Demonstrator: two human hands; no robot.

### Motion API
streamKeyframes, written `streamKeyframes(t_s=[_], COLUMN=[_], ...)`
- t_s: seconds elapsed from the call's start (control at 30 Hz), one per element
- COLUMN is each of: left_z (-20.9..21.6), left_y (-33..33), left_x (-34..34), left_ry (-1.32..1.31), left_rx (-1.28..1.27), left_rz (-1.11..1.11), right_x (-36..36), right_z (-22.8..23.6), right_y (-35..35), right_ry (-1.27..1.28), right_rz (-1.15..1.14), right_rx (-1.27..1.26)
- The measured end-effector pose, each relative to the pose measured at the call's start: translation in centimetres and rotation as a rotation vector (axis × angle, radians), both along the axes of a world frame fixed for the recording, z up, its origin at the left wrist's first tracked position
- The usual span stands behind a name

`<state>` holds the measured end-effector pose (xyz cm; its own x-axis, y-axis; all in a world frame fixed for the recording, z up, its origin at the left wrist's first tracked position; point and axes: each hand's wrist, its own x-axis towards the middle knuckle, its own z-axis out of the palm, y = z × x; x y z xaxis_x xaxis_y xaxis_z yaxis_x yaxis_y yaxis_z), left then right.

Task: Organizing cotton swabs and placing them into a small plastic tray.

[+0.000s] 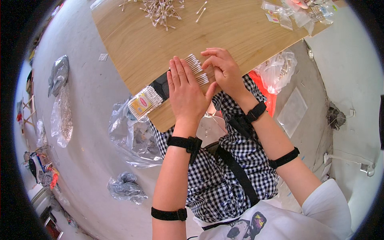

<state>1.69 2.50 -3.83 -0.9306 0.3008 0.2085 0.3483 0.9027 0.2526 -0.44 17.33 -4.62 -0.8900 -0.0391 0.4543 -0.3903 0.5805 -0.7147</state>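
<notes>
Left grip (187,86) is lying flat at about 12 o'clock of the view, palm down, fingers straight and together, thumb spreading toward the right grip (229,72); released, not clenching. It is covering part of a row of cotton swabs (195,64), whose white tips are sticking out past the fingers at 1 o'clock of that grip. Right grip is hovering at or resting on the swab-tip side, at 1 o'clock of the view; its fingers are bending loosely, can't tell if they are touching or pinching a swab.

Row is lying on the wooden counter (224,44), near its close edge. A dark grey strip (160,86) is showing at 9 o'clock of the left grip, running under it as far as visible. Just past that, at 8 o'clock of the left grip, a packed block of swabs (154,96) with a yellow label (141,103) is sitting at the counter edge.

Loose swab pile (160,12) is lying between 11 and 12 o'clock of the view, two single swabs (201,12) to its right. Clear packaging (286,20) is cluttering the far corner, between 1 and 2. A red bag (271,105) is hanging or lying below the counter at 2; crumpled grey plastic (125,188) is lying on the floor (90,160) between 7 and 8.
</notes>
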Motion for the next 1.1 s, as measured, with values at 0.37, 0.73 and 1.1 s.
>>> streamKeyframes(t_s=[0.37,0.73,1.1], left_z=[-0.18,-0.26,-0.20], left_y=[-0.04,-0.06,-0.02], left_x=[-0.06,-0.03,-0.14], left_ry=[0.021,0.019,0.012], left_rx=[0.011,0.012,-0.005], left_rz=[-0.004,0.003,0.010], right_x=[-0.15,-0.22,-0.25], right_z=[0.01,0.11,0.35], right_y=[0.02,-0.21,-0.10], right_ry=[0.013,0.015,0.005], right_rz=[0.020,0.006,0.021], right_rx=[0.055,0.066,0.097])
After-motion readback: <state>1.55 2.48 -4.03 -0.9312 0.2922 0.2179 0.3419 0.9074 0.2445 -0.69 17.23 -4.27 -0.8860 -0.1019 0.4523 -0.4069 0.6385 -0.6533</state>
